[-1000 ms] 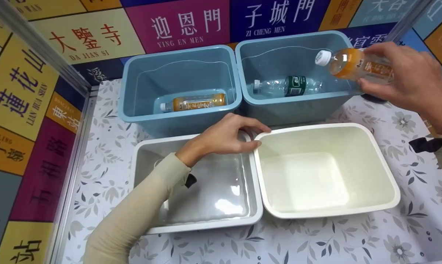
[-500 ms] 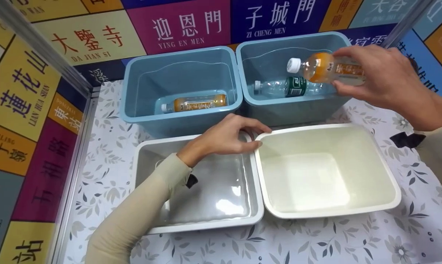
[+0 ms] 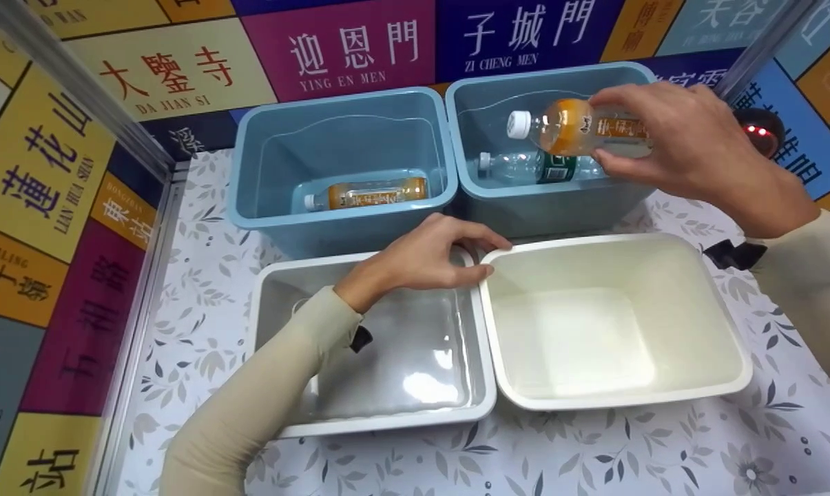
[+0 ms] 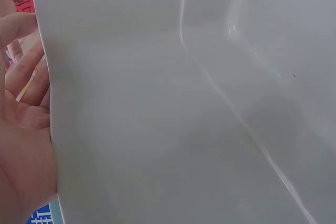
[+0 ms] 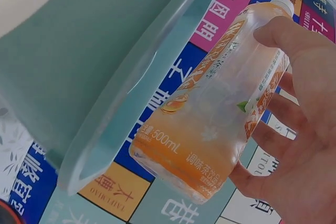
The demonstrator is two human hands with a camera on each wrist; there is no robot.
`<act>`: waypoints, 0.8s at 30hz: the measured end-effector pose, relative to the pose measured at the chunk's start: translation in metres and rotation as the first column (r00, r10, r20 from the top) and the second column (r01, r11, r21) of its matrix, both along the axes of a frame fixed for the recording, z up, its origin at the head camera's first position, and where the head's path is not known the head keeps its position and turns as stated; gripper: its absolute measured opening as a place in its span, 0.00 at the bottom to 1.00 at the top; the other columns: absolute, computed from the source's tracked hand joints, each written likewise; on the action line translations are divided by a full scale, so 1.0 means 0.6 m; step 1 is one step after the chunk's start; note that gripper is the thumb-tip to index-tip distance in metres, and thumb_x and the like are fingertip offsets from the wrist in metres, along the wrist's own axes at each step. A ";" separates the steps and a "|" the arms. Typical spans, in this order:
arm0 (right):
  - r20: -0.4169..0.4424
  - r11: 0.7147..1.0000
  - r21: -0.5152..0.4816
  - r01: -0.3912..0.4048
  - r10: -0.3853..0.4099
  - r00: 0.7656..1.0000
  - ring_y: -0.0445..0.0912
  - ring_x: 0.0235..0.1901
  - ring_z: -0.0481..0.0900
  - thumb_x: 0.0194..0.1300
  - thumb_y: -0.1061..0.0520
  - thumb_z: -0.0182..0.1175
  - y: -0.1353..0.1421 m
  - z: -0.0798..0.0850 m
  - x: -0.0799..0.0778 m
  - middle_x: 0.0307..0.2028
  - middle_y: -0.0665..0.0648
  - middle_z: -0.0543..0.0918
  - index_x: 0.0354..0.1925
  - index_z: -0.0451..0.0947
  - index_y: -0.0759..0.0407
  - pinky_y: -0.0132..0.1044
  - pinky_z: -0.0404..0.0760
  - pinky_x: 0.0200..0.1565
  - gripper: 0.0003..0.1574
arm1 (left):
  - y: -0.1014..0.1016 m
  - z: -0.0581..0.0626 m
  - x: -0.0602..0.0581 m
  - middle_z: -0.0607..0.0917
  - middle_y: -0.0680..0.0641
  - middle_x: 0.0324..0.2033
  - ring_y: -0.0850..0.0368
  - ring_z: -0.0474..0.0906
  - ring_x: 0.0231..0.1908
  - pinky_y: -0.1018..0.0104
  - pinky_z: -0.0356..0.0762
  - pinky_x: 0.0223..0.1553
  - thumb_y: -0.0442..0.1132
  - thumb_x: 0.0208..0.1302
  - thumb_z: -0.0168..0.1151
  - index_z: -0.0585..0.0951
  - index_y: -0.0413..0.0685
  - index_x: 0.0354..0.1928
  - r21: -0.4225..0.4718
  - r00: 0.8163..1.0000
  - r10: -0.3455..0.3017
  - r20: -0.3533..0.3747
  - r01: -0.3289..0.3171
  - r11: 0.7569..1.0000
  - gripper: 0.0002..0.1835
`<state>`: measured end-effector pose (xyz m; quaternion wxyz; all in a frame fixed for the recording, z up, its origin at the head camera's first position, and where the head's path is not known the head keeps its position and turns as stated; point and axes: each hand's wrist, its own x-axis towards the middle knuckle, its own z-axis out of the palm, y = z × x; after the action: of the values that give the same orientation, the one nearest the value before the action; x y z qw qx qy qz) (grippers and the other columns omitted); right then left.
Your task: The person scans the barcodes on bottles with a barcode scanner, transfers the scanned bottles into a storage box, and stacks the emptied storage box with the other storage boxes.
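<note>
My right hand (image 3: 690, 148) grips a clear plastic drink bottle (image 3: 567, 127) with an orange label and white cap. It holds the bottle on its side above the right blue bin (image 3: 559, 200); the right wrist view shows the fingers and thumb around the bottle (image 5: 210, 103). Below it in that bin lies a clear bottle with a green label (image 3: 556, 167). My left hand (image 3: 421, 258) holds the back-left rim corner of the cream bin (image 3: 721, 310) between thumb and fingers. In the left wrist view the hand (image 4: 23, 150) is partly hidden by a pale bin wall.
Left of these stands another blue bin (image 3: 339, 224), with an orange-labelled bottle (image 3: 377, 193) lying inside. A grey-white bin (image 3: 387, 420) sits under my left forearm, beside the cream one. A floral cloth (image 3: 594, 455) covers the table, and printed panels (image 3: 359, 45) stand behind.
My right hand has moved left with the orange-labelled bottle, from the right blue bin's right side to over its middle. The left hand has stayed put.
</note>
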<state>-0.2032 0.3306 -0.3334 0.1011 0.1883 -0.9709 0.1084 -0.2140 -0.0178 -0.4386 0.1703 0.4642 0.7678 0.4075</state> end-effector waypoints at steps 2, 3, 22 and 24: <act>-0.009 1.000 0.008 -0.009 0.009 1.000 0.71 0.68 0.76 0.72 0.44 0.69 -0.007 0.000 -0.001 0.71 0.67 0.79 0.78 0.70 0.46 0.74 0.68 0.73 0.41 | 0.001 0.000 0.000 0.92 0.59 0.51 0.72 0.85 0.45 0.69 0.85 0.53 0.47 0.70 0.67 0.88 0.60 0.64 -0.004 1.000 -0.001 0.003 0.001 1.000 0.21; -0.010 1.000 0.011 -0.013 0.013 1.000 0.71 0.68 0.76 0.72 0.44 0.69 -0.011 0.000 -0.003 0.71 0.67 0.79 0.78 0.70 0.46 0.74 0.69 0.72 0.41 | 0.001 0.000 0.000 0.92 0.59 0.51 0.71 0.85 0.45 0.69 0.85 0.52 0.47 0.70 0.67 0.88 0.60 0.64 -0.007 1.000 -0.001 0.006 0.001 1.000 0.21; -0.013 0.995 0.027 -0.098 0.099 0.995 0.66 0.69 0.76 0.73 0.46 0.71 -0.083 -0.004 -0.033 0.70 0.64 0.81 0.77 0.72 0.46 0.71 0.71 0.69 0.39 | 0.001 0.002 0.001 0.92 0.59 0.54 0.71 0.86 0.46 0.69 0.85 0.53 0.47 0.70 0.68 0.87 0.59 0.64 -0.001 1.000 -0.005 0.001 0.005 1.000 0.21; -0.008 0.994 0.029 -0.102 0.102 0.995 0.66 0.69 0.76 0.73 0.45 0.71 -0.090 -0.003 -0.034 0.71 0.64 0.81 0.77 0.72 0.46 0.70 0.72 0.68 0.40 | 0.001 0.003 0.001 0.92 0.59 0.54 0.71 0.86 0.46 0.69 0.86 0.54 0.47 0.70 0.68 0.87 0.59 0.64 -0.001 1.000 -0.008 0.000 0.008 1.000 0.21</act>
<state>-0.2238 0.2767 -0.3353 0.0973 0.2395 -0.9610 0.0985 -0.2135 -0.0171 -0.4368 0.1723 0.4670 0.7661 0.4065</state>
